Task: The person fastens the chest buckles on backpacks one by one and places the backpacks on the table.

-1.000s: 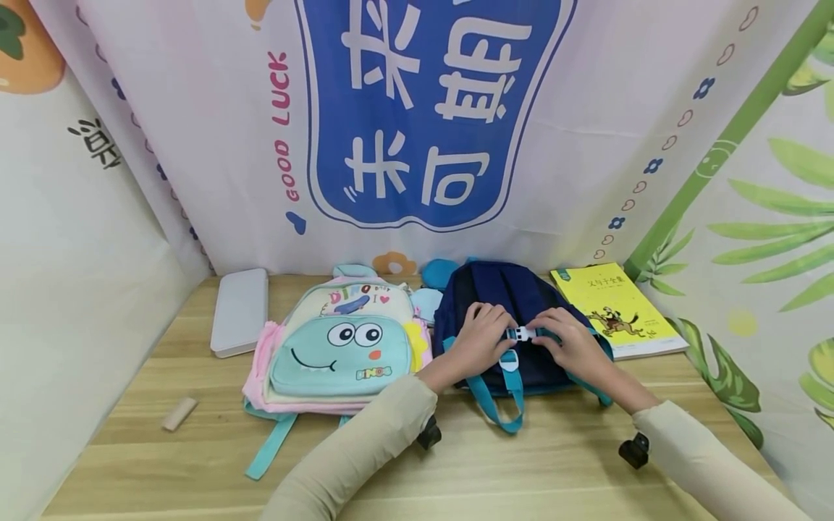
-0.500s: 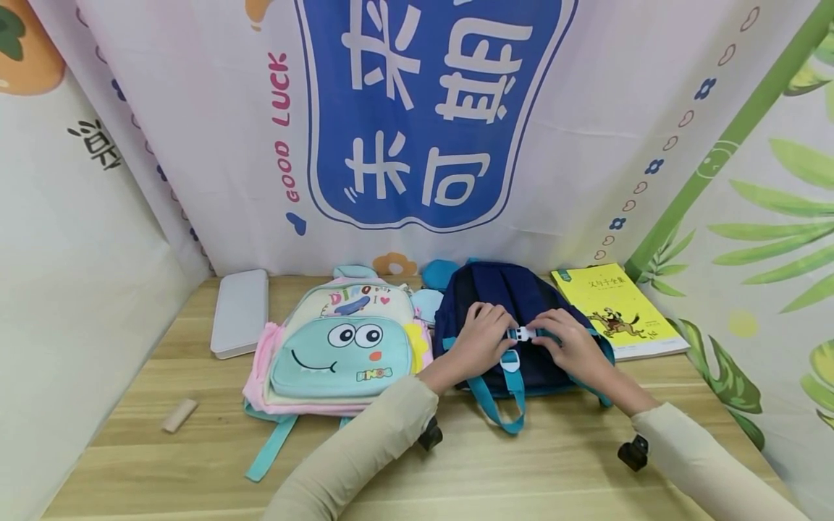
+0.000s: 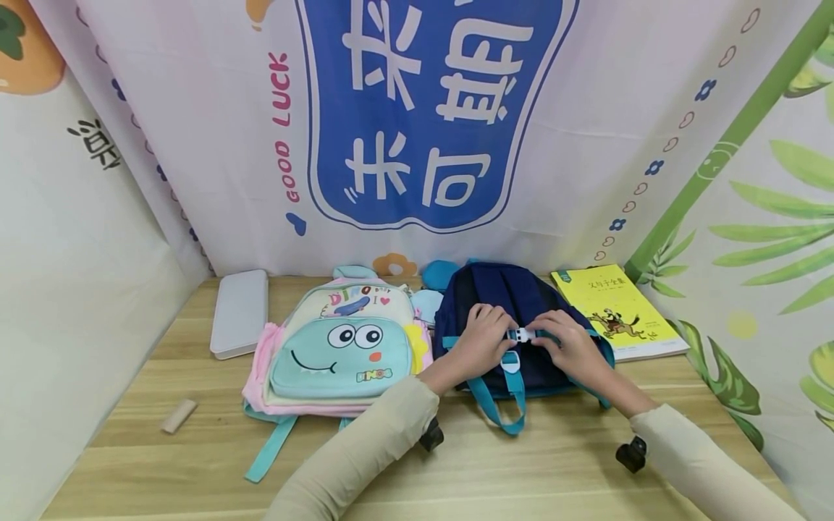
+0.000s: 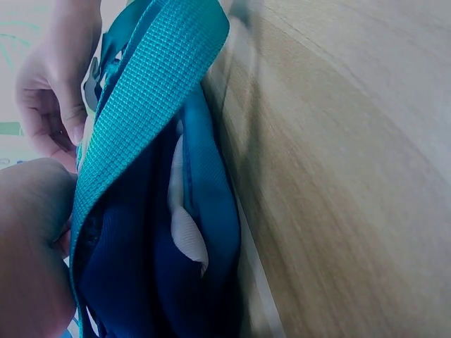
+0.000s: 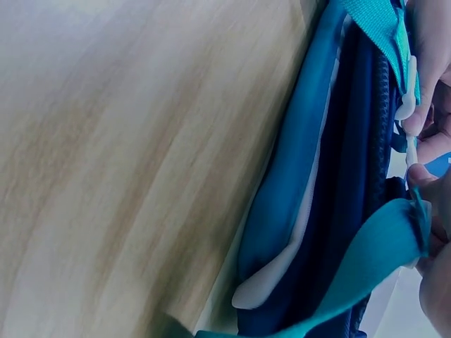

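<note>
A dark blue backpack (image 3: 485,286) with teal straps lies on the table. Across its middle is a white side-release buckle (image 3: 523,335) on a teal strap. My left hand (image 3: 478,343) pinches the buckle's left end between thumb and fingers. Opposite it, my right hand (image 3: 568,349) pinches the right end. Below the buckle, a white strap slider (image 3: 510,362) sits on a looped teal strap (image 3: 515,398). In the right wrist view, the fingertips of both hands meet close together over the backpack's edge. A teal strap (image 4: 148,105) covers part of the hands' work in the left wrist view.
A pink and mint dinosaur backpack (image 3: 342,354) lies to the left. Beyond it stands a pale grey case (image 3: 241,311), with a small wooden block (image 3: 179,416) nearer the front. A yellow book (image 3: 606,304) lies at the right. A printed curtain (image 3: 260,145) hangs behind the table.
</note>
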The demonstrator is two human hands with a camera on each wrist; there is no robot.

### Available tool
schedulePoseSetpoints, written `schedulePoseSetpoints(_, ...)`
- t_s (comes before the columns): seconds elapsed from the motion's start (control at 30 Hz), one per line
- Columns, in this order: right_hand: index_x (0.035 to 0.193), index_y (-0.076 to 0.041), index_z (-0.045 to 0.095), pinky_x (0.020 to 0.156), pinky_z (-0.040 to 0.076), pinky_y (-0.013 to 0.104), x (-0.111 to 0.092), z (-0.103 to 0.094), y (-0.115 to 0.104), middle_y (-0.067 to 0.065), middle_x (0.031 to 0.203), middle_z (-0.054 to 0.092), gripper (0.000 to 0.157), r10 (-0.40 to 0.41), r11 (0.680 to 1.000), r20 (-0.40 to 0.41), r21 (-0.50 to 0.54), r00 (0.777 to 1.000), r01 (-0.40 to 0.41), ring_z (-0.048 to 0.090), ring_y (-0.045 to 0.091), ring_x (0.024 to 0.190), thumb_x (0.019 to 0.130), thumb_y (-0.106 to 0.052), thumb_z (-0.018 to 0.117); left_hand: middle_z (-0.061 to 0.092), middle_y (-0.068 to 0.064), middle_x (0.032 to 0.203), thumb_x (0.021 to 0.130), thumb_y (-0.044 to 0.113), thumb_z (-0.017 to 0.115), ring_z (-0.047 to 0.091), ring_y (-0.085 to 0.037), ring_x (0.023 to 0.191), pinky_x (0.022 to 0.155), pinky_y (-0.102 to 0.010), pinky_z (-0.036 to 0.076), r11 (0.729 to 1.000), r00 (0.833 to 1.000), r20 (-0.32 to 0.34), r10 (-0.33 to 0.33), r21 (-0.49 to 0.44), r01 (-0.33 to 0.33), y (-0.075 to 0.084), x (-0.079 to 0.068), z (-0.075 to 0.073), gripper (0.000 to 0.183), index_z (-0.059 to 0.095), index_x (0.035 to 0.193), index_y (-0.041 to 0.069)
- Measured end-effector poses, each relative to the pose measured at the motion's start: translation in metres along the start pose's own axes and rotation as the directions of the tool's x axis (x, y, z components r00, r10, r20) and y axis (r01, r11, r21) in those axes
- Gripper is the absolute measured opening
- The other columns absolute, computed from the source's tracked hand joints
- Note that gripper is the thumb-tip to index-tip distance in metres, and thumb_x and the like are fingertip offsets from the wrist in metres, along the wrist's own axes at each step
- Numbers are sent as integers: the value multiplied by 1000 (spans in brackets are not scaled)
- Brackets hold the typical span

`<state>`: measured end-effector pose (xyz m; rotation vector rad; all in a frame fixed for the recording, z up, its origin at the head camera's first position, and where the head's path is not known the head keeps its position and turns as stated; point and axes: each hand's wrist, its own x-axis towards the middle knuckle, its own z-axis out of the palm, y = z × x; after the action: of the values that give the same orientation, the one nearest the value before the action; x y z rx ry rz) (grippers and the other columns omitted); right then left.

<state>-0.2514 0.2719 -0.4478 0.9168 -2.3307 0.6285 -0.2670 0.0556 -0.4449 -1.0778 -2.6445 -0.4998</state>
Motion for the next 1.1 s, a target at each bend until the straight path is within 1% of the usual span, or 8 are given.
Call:
schedulePoseSetpoints(0.17,98,-2,75,80,49,17,1,0,-1,8,101,71,32,11,1000,1,4,1000,-11,64,23,94,71,12,84,61,1,117,103,28,61,52,-18,109,114,-41,33,1000,1000,-7,0,-9,0,0,0,1,21,64,121,17)
schedulePoseSetpoints(0.4,99,-4,75,75,55,28,1,0,-1,8,101,71,33,21,1000,1,5,1000,-21,65,23,94,72,12,84,60,-1,118,104,28,59,52,-19,110,114,-42,32,998,1000,10,-7,-55,7,0,1,-1,23,64,122,15)
schedulePoseSetpoints(0.63,99,-3,75,74,57,38,2,-2,-3,9,101,71,33,24,1000,4,10,1000,-24,65,24,95,72,14,83,61,-1,119,104,27,60,53,-20,112,115,-43,32,998,1000,4,-12,-61,12,1,1,-1,23,64,123,15)
schedulePoseSetpoints(0.83,100,-3,74,76,57,40,3,-3,-4,9,102,71,32,40,999,15,12,999,-40,65,24,96,73,14,82,61,-3,120,104,27,60,52,-22,116,115,-43,32,996,1000,6,-18,-85,19,2,2,-2,24,65,123,14)
schedulePoseSetpoints(1.1,99,-2,75,76,58,41,3,-3,-5,10,101,71,32,46,999,5,11,999,-46,65,25,96,72,14,82,62,-3,117,103,26,62,52,-21,110,112,-40,35,997,1000,-14,-11,-74,10,2,2,-3,24,66,123,13)
